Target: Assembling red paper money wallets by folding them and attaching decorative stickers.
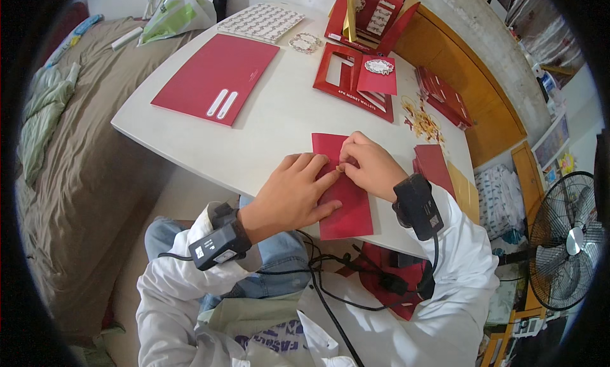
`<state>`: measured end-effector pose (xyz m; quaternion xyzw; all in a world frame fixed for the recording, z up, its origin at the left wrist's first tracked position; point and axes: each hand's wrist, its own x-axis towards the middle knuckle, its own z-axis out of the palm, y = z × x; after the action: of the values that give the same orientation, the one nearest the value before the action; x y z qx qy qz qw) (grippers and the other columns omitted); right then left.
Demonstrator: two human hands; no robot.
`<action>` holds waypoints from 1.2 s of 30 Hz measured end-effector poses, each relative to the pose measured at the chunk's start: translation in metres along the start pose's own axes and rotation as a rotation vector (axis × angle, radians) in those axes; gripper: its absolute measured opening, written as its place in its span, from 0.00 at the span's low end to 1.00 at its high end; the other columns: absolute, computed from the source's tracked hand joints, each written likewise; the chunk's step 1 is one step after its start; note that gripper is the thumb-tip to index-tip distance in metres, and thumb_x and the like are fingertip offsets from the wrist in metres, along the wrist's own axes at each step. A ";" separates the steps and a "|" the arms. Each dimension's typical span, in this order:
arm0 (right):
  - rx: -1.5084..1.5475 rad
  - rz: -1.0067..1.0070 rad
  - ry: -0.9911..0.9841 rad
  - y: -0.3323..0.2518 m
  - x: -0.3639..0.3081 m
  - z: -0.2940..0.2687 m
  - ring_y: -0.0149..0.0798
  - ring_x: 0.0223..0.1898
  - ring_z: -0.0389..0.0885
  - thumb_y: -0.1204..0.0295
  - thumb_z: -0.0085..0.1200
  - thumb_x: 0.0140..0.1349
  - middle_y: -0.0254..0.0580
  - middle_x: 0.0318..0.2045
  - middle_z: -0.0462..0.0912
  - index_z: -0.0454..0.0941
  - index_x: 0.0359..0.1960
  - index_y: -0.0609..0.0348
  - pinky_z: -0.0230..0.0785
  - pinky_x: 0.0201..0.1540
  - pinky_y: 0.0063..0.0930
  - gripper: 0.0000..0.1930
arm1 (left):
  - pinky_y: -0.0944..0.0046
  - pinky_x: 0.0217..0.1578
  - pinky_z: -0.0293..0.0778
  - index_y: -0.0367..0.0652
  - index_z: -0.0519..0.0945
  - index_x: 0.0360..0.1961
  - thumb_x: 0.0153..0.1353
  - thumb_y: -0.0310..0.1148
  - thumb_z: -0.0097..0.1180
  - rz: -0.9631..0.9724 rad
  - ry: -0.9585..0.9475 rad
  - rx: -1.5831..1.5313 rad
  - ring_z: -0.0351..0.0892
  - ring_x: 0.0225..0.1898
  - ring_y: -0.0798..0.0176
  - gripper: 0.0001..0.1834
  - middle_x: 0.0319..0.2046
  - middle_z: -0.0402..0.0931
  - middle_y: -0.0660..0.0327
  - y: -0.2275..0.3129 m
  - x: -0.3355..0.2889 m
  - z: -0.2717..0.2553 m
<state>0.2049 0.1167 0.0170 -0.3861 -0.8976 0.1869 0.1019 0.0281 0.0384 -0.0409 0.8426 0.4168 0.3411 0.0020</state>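
Observation:
A long red paper wallet (346, 218) lies lengthwise at the near edge of the white table, its near end sticking out past the edge. My left hand (295, 186) rests over its left side, fingers spread and pressing on the paper. The fingers of my right hand (372, 166) are closed in a pinch at the wallet's middle, right by my left fingertips. Whatever small thing is in that pinch is mostly hidden. Beyond my hands lies a red cardboard frame (330, 81) with a small red card (378, 81) bearing a white ornate label on top.
At the far left are a large red sheet (210, 75) and a patterned label sheet (262, 21). Cut-out labels (305, 43) lie near an open red box (372, 18). Wallet stacks (441, 97), golden scraps (422, 120) and another red stack (434, 167) line the right side. Cables (318, 265) cross my lap.

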 end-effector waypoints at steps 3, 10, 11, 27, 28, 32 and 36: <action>-0.008 0.027 -0.025 -0.003 0.000 -0.001 0.50 0.38 0.74 0.75 0.52 0.54 0.48 0.38 0.70 0.72 0.28 0.64 0.68 0.43 0.38 0.04 | 0.56 0.50 0.65 0.44 0.72 0.53 0.53 0.47 0.57 0.007 -0.011 0.012 0.69 0.50 0.53 0.29 0.47 0.69 0.53 -0.001 -0.001 -0.001; -0.082 -0.057 0.045 -0.002 -0.001 0.011 0.49 0.36 0.73 0.82 0.46 0.53 0.48 0.36 0.68 0.67 0.29 0.66 0.67 0.41 0.34 0.02 | 0.56 0.50 0.64 0.44 0.73 0.52 0.53 0.47 0.57 -0.013 -0.018 0.005 0.69 0.49 0.53 0.28 0.46 0.69 0.54 -0.002 -0.001 0.000; -0.068 -0.066 0.047 -0.002 -0.003 0.010 0.50 0.37 0.72 0.83 0.45 0.53 0.49 0.36 0.67 0.66 0.30 0.66 0.67 0.41 0.35 0.03 | 0.56 0.50 0.64 0.44 0.73 0.52 0.53 0.47 0.57 -0.010 -0.017 0.006 0.69 0.49 0.53 0.28 0.46 0.69 0.54 -0.001 0.000 -0.001; 0.278 -0.224 0.021 0.020 -0.007 0.016 0.43 0.36 0.69 0.84 0.44 0.54 0.47 0.38 0.65 0.63 0.32 0.66 0.68 0.42 0.31 0.05 | 0.57 0.50 0.64 0.43 0.73 0.47 0.51 0.49 0.60 -0.018 0.013 -0.026 0.70 0.48 0.55 0.27 0.45 0.71 0.57 -0.001 0.000 0.001; 0.276 -0.223 0.021 0.019 -0.008 0.016 0.43 0.36 0.69 0.84 0.44 0.54 0.47 0.38 0.65 0.63 0.32 0.66 0.68 0.42 0.31 0.05 | 0.57 0.50 0.64 0.43 0.73 0.46 0.50 0.49 0.60 -0.017 0.023 -0.029 0.70 0.48 0.55 0.26 0.45 0.71 0.57 -0.001 0.000 0.002; 0.216 -0.229 0.048 0.013 -0.011 0.010 0.40 0.36 0.71 0.83 0.47 0.52 0.46 0.38 0.67 0.64 0.30 0.65 0.68 0.40 0.29 0.06 | 0.57 0.50 0.65 0.43 0.73 0.45 0.50 0.49 0.60 -0.015 0.024 -0.017 0.70 0.48 0.55 0.26 0.46 0.71 0.57 0.000 0.000 0.000; 0.328 -0.188 0.140 0.018 -0.015 0.000 0.36 0.34 0.73 0.83 0.49 0.51 0.45 0.38 0.71 0.65 0.28 0.63 0.70 0.39 0.26 0.06 | 0.57 0.49 0.65 0.42 0.73 0.44 0.50 0.49 0.60 -0.028 -0.007 0.015 0.70 0.48 0.55 0.26 0.46 0.71 0.57 0.001 0.002 0.000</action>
<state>0.2273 0.1170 0.0083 -0.2907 -0.8779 0.2931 0.2427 0.0293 0.0396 -0.0393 0.8379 0.4310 0.3349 0.0021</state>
